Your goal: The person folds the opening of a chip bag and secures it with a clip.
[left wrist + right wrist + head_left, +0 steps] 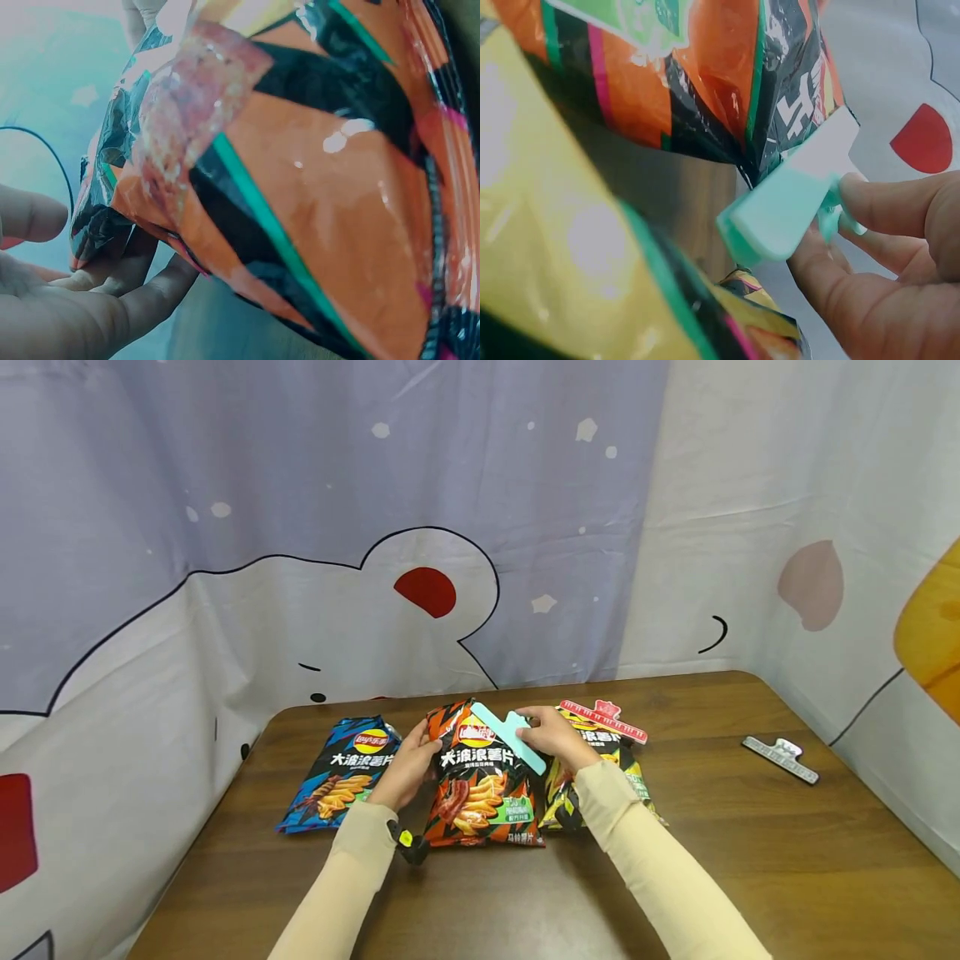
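An orange-and-black chip bag [480, 785] leans up in the middle of the table. At its upper left edge, my left hand [410, 766] holds it, with the fingers [154, 296] reaching behind the bag and the thumb near its edge. My right hand [558, 739] pinches the handle of a teal bag clip [508, 737] between thumb and fingers. That clip lies slantwise over the bag's top right part, its long bar at the bag's edge in the right wrist view.
To the left lies a blue chip bag [341, 777]. A yellow-and-black chip bag [600, 768], partly behind my right arm, has a red clip [603, 720] along its top. Farther right on the wooden table [720, 860] rests a grey-white clip [782, 757]. A patterned curtain [300, 485] stands behind.
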The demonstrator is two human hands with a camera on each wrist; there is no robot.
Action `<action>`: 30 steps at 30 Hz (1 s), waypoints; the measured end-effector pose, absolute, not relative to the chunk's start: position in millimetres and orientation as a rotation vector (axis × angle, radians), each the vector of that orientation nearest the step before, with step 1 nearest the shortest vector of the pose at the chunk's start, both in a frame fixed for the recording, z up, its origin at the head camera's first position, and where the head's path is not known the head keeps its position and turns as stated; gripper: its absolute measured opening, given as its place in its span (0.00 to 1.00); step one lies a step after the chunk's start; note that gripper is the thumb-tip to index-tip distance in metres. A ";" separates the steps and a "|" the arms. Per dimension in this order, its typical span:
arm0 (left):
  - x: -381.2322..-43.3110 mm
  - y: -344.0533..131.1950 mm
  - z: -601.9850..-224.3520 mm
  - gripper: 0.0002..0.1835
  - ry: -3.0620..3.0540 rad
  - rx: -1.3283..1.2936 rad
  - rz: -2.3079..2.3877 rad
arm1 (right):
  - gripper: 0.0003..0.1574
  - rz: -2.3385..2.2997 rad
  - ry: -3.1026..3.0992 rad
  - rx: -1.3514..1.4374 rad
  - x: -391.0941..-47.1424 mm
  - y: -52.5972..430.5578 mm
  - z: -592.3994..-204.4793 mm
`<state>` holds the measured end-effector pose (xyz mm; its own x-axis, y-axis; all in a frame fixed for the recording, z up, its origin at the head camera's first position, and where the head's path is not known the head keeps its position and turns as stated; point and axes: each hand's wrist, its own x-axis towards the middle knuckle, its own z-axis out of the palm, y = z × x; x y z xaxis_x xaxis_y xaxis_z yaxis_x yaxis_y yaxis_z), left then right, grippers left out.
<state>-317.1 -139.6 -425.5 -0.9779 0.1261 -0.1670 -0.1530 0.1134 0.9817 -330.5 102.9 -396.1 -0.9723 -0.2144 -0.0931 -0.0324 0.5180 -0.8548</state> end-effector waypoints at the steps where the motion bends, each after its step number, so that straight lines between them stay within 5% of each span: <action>1: -318.0 -139.5 -426.0 0.35 2.182 -0.032 1.964 | 0.28 -1.424 2.584 -0.212 -331.3 102.2 -396.1; 30: -327.2 -135.0 -440.9 0.36 2.171 -0.090 1.934 | 0.38 -1.506 2.430 -0.089 -346.2 92.6 -413.7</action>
<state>-327.2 -135.0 -440.9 -0.9712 0.1077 -0.2124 -0.1986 0.1259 0.9720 -346.2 92.6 -413.7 -0.9589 -0.1977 -0.2035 0.0943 0.4544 -0.8858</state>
